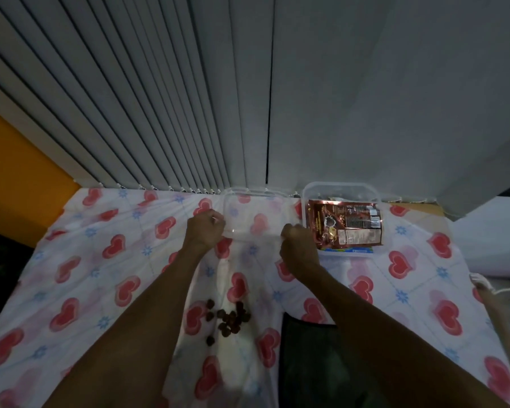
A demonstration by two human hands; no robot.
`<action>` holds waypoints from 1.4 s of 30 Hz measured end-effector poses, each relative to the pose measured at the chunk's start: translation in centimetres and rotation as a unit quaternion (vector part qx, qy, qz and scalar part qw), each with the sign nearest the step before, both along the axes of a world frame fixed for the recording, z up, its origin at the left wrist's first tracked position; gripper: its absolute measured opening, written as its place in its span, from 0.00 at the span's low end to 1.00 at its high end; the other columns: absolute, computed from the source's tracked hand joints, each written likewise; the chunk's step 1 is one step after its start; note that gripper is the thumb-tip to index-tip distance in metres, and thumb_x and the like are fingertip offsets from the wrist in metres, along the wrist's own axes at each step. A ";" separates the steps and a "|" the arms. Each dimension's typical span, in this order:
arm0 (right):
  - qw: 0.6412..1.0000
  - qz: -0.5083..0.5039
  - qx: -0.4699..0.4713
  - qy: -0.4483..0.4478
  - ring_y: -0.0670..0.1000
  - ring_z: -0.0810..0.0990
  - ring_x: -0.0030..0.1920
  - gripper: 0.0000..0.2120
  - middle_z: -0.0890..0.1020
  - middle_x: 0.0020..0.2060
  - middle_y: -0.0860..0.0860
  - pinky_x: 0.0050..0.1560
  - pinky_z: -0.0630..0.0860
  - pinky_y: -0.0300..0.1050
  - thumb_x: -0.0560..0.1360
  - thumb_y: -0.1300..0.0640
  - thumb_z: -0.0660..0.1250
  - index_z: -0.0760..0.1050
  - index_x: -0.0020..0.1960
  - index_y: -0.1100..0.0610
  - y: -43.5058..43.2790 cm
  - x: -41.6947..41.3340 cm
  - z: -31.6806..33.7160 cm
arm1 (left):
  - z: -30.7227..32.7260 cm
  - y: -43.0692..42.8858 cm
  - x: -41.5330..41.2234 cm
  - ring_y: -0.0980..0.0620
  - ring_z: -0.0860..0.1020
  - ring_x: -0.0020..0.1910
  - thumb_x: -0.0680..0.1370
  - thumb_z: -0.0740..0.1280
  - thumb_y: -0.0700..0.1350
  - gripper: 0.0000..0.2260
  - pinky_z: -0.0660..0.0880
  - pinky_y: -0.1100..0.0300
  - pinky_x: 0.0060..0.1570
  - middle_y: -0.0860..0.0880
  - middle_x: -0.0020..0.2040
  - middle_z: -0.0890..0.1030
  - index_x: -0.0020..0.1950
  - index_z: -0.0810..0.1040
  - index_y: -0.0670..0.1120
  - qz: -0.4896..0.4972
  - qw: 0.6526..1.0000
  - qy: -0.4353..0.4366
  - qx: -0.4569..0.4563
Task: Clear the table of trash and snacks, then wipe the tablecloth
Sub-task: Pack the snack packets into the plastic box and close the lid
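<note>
A clear plastic container (258, 198) lies at the far middle of the heart-print tablecloth (100, 260). My left hand (205, 229) is closed on its near left corner and my right hand (298, 241) is closed on its near right corner. To its right, a second clear tub (345, 188) holds a brown snack packet (346, 225). A pile of several dark brown snack pieces (228, 318) sits on the cloth close to me, between my forearms.
A dark cloth (309, 363) lies at the near edge under my right forearm. Grey vertical blinds (159, 113) hang along the table's far edge. An orange wall (18, 184) is at the left, and white things (501, 254) lie off the right side.
</note>
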State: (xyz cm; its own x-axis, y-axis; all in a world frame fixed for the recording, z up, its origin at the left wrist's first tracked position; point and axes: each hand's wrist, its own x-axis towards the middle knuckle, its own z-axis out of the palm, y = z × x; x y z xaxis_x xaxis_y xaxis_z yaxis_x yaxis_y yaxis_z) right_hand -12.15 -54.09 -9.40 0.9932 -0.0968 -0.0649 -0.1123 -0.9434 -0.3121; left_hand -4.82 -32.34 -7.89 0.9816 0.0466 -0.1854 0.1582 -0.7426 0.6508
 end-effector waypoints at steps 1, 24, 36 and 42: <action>0.999 0.007 0.006 -0.037 0.55 0.79 0.50 0.09 0.80 0.50 0.57 0.53 0.76 0.45 0.81 0.64 0.59 0.76 0.56 0.62 -0.3 0.0 1.0 | 0.9 -0.2 0.0 0.44 0.81 0.48 0.81 0.64 0.45 0.10 0.70 0.64 0.44 0.46 0.44 0.84 0.44 0.82 0.45 0.006 1.000 -0.010 -0.010; 0.930 -0.161 0.263 -0.200 0.50 0.78 0.44 0.20 0.80 0.47 0.53 0.40 0.74 0.44 0.78 0.41 0.66 0.72 0.62 0.53 -12.3 -0.6 13.5 | 11.3 -9.5 1.5 0.55 0.83 0.48 0.74 0.75 0.58 0.21 0.82 0.57 0.48 0.52 0.53 0.83 0.63 0.78 0.52 -0.078 0.975 -0.119 -0.173; 0.888 -0.249 0.382 -0.054 0.55 0.80 0.58 0.22 0.79 0.61 0.53 0.58 0.80 0.57 0.78 0.58 0.69 0.72 0.71 0.56 -22.1 -1.7 8.0 | 4.1 -20.0 1.0 0.41 0.85 0.46 0.75 0.76 0.47 0.13 0.83 0.40 0.49 0.39 0.49 0.85 0.53 0.80 0.40 0.032 0.974 0.100 -0.199; 0.931 -0.242 0.269 -0.045 0.56 0.80 0.59 0.20 0.81 0.62 0.56 0.62 0.76 0.49 0.79 0.53 0.68 0.75 0.69 0.60 -25.0 0.3 4.2 | 1.9 -22.5 1.5 0.41 0.83 0.55 0.62 0.81 0.47 0.23 0.80 0.43 0.59 0.39 0.55 0.85 0.55 0.84 0.41 0.032 0.979 0.112 -0.167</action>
